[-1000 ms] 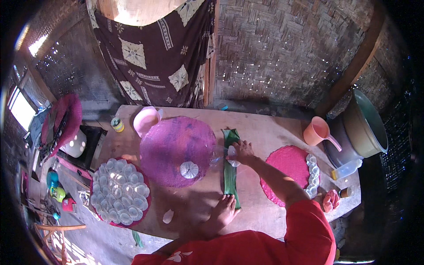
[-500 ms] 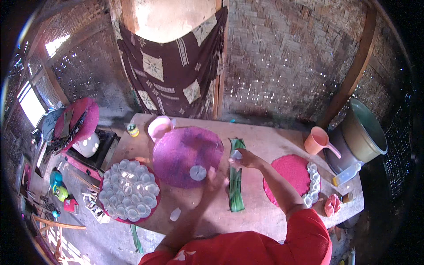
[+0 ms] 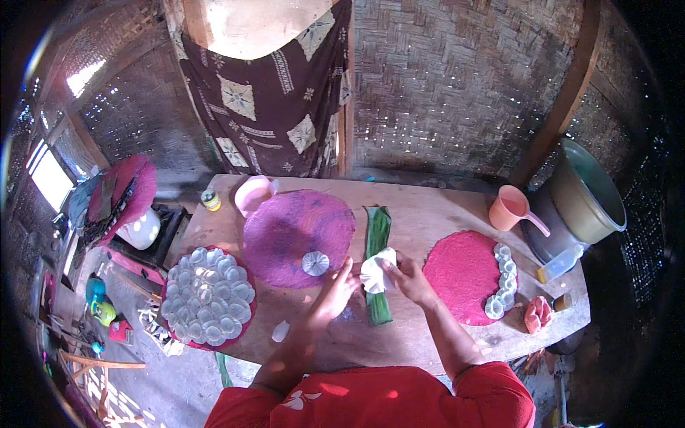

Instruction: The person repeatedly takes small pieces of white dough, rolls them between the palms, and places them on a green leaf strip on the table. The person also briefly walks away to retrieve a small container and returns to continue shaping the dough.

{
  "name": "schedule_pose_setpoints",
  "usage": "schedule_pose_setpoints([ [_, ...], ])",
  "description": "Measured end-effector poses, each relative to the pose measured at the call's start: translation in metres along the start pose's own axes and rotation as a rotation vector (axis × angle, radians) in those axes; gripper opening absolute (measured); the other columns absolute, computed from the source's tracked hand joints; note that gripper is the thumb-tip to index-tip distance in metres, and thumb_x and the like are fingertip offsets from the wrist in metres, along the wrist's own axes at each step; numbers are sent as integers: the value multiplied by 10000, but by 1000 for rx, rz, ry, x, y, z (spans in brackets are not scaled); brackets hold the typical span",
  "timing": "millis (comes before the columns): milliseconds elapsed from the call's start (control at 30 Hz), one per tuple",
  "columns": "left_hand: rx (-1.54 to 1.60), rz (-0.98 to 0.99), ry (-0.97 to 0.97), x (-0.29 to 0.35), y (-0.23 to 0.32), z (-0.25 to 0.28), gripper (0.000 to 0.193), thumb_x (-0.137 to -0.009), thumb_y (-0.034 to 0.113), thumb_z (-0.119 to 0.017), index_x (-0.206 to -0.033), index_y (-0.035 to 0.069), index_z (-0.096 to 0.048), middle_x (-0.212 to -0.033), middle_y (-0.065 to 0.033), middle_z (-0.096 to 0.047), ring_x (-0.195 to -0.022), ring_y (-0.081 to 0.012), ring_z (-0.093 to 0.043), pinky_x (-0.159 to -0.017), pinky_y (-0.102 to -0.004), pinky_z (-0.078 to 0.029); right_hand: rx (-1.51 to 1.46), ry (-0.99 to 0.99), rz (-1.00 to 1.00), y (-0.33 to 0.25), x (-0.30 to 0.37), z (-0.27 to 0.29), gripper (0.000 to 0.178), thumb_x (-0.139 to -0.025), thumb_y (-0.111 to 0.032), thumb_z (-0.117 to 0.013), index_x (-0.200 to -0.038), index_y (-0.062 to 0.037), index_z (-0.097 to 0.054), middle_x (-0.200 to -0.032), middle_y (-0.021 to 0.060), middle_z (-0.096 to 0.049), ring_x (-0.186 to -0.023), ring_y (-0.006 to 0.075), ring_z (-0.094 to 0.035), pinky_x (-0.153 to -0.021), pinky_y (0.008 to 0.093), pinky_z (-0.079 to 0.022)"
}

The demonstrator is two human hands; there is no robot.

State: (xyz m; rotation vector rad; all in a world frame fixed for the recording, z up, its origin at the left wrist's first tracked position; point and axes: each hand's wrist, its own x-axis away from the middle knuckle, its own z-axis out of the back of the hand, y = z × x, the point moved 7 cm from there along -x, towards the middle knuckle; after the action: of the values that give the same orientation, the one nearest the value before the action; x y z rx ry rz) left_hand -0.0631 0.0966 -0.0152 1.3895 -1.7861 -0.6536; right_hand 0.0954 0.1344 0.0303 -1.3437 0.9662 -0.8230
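Observation:
Over the middle of the table I hold a white ruffled paper cup, its wavy rim spread out. My right hand pinches its right side, thumb on top. My left hand is at its left edge with the fingers closed against it. Beneath it lies a long green leaf strip on the tabletop. To the left of my left hand, a single pleated paper cup rests on a round purple woven tray.
A round tray of many small whitish cups stands at left. On the right, a pink round tray has several cups along its edge. Beyond it are a pink dipper, a large metal pot and a clear bottle. A pink bowl sits behind.
My left hand has come from beside the purple tray to the white paper cup. My right hand has lowered toward me, and the cup now shows spread wide between both hands.

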Motion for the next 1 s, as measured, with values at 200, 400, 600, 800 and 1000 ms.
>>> schedule_pose_setpoints([
  [200, -136, -193, 22, 10, -2, 13, 210, -880, 39, -640, -1084, 5, -605, -947, -36, -668, -835, -102, -626, -749, -254, -515, 223, -15, -17, 19, -5, -30, 276, -965, -250, -574, -1058, 10, -589, -857, 4, -609, -755, 69, -528, -645, 254, -452],
  [400, -46, -159, 118, 20, -11, 35, 310, -946, 224, -583, -1165, 7, -554, -1109, -64, -625, -981, -137, -606, -895, -316, -479, 640, 266, -237, 68, -6, 0, 424, -819, -347, -695, -1124, -67, -605, -956, 153, -657, -859, 347, -629, -724, 415, -480],
  [600, 255, -423, 90, 35, 17, 29, 479, -1014, 403, -397, -1197, -22, -522, -1163, -103, -584, -1100, -202, -552, -1036, -367, -377, 450, 173, -96, 59, 6, -21, 429, -912, -250, -605, -1299, -89, -514, -1185, 134, -562, -1089, 273, -530, -917, 452, -400],
  [800, -12, -513, 249, 50, 23, 17, 400, -1017, 321, -418, -1153, -30, -554, -1107, -94, -604, -1055, -169, -557, -974, -338, -402, -850, 71, -419, 64, 6, -78, 183, -967, -200, -550, -1037, -38, -594, -971, 47, -643, -899, 152, -614, -826, 314, -479],
  [1000, -264, -550, 157, 53, 31, 14, 235, -881, -56, -611, -1112, -23, -581, -1006, -42, -637, -926, -79, -593, -801, -222, -476, 151, 133, 197, -24, 16, -69, 135, -897, -59, -610, -1028, -31, -627, -863, 61, -619, -764, 164, -574, -715, 290, -450],
])
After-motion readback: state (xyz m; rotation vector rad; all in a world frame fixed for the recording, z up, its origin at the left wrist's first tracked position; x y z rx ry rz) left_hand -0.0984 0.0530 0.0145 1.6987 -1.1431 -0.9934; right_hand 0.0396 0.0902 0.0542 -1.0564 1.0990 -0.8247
